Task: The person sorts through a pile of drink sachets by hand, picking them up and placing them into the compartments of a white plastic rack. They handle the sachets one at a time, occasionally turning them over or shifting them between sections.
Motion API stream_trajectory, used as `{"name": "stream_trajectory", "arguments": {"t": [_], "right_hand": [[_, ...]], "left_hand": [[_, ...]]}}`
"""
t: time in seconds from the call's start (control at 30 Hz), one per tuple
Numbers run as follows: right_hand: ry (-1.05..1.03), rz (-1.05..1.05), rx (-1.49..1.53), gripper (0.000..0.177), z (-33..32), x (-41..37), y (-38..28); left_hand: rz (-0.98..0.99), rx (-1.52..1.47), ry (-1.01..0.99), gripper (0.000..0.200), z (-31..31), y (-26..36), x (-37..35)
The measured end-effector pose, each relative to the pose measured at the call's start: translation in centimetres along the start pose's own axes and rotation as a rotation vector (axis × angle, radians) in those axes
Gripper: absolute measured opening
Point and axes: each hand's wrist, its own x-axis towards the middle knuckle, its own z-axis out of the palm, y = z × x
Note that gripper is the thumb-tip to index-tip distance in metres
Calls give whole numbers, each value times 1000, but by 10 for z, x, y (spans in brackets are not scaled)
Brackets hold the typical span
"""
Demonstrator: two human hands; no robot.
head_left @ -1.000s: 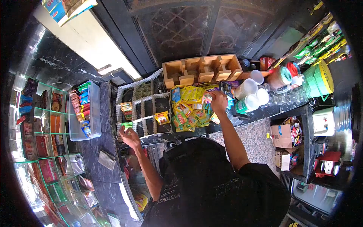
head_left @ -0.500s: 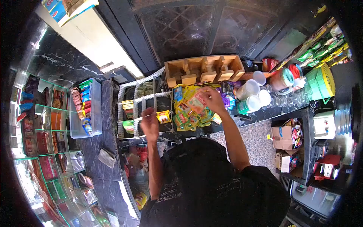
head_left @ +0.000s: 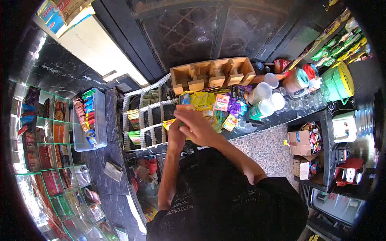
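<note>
Change: left hand [head_left: 175, 135], half a second ago apart at 9 o'clock, now touches right hand [head_left: 198, 127].
Left fingers: hidden behind the right hand, cannot tell.
Right fingers: pressed together, pinching orange sachet [head_left: 185, 107].
Sachet place: over the desk [head_left: 267, 119], at 9 o'clock of sachet pile [head_left: 207, 100].
Writing: shirt [head_left: 225, 201] letters and sachet labels too small to read.

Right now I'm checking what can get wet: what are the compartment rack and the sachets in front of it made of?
Compartment rack: seemingly bare wood, matte; pale tan, thick board walls. Sachets: likely glossy printed plastic or foil film; bright print, slight sheen.
</note>
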Motion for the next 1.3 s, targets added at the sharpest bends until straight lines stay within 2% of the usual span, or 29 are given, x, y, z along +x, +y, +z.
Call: {"name": "stream_trajectory", "arguments": {"t": [0.03,0.07,0.1,0.2,0.23,0.27,0.3,0.33,0.4,0.43,0.47,0.53,0.57,0.7,0.77,0.9,0.97,1.0,1.07,1.1,1.13,1.2,1.23,1.3], "right_hand": [[2,5,0,44,4,-3,2],[-99,-4,-162,47,9,-7,6],[-201,-14,-324,50,10,-8,8],[-265,66,-496,53,-4,-11,17],[-269,62,-493,53,-8,-10,20],[-222,175,-555,54,-12,-11,22],[-174,288,-616,56,-16,-11,24],[-178,284,-614,56,-19,-13,31],[-4,539,187,60,-17,-16,50],[86,460,302,57,-9,-19,54],[83,458,304,57,-6,-25,58],[-193,610,605,57,-14,-22,38],[-60,604,705,47,11,-39,64],[22,647,668,34,-1,-30,48],[186,495,680,24,3,-35,55],[299,513,738,21,-6,-34,47],[379,795,847,24,-14,-32,34],[377,800,848,24,-11,-35,40],[502,661,856,31,-4,-41,57],[437,663,751,43,-7,-39,48],[440,665,750,43,-5,-41,51],[186,691,523,48,3,-46,62],[29,747,496,51,-1,-50,70],[34,725,496,46,-4,-54,84]], "left_hand": [[-27,-147,20,36,14,6,-6],[-52,-295,39,37,23,10,-9],[-24,-284,7,38,25,10,-9],[-44,-298,-34,39,25,13,-13],[53,-172,-26,36,29,12,-20],[56,-174,-22,36,32,14,-23],[71,-51,-31,32,34,16,-24],[87,72,-39,29,35,17,-24],[101,45,-13,27,35,15,-25],[110,18,8,25,35,15,-25],[113,18,11,25,34,15,-24],[194,578,41,18,32,14,-22],[277,524,58,13,20,2,-14],[340,687,155,10,19,9,-17],[386,745,136,9,15,5,-19],[358,712,181,9,19,2,-20],[401,670,204,11,12,-1,-21],[397,670,208,11,10,-2,-23],[384,674,280,14,9,-1,-25],[343,551,246,16,14,-1,-28],[340,551,244,16,12,-6,-26],[250,487,189,16,8,-15,-24],[294,650,157,15,10,-15,-24],[267,637,144,14,1,-15,-22]]}}
